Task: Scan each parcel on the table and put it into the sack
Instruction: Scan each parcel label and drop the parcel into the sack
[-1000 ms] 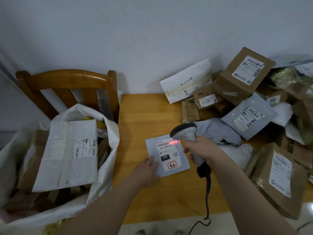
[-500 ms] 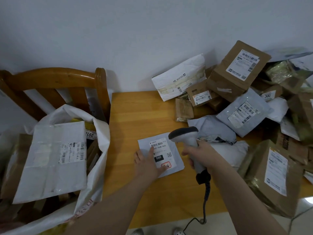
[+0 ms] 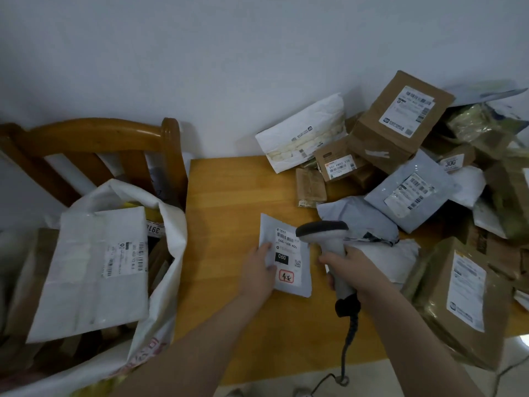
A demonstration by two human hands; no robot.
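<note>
A small grey mailer parcel (image 3: 297, 279) with a white label marked 060 lies flat on the wooden table (image 3: 229, 196). My left hand (image 3: 259, 270) rests on its left edge, fingers curled over it. My right hand (image 3: 353, 270) grips the handle of a grey barcode scanner (image 3: 323, 232), whose head hangs over the parcel's right side. No red beam shows. A white sack (image 3: 169, 224) stands open at the left, with a large white parcel (image 3: 91, 270) on top of its contents.
A pile of brown boxes (image 3: 398, 121) and grey mailers (image 3: 409, 193) fills the table's right half up to the wall. A big brown parcel (image 3: 463, 299) sits at the right front. A wooden chair (image 3: 97, 136) stands behind the sack. The scanner's cable (image 3: 347, 348) hangs over the front edge.
The red scan line on the label has gone out. My left hand slid up onto the parcel's left edge. The scanner head moved slightly right, off the barcode.
</note>
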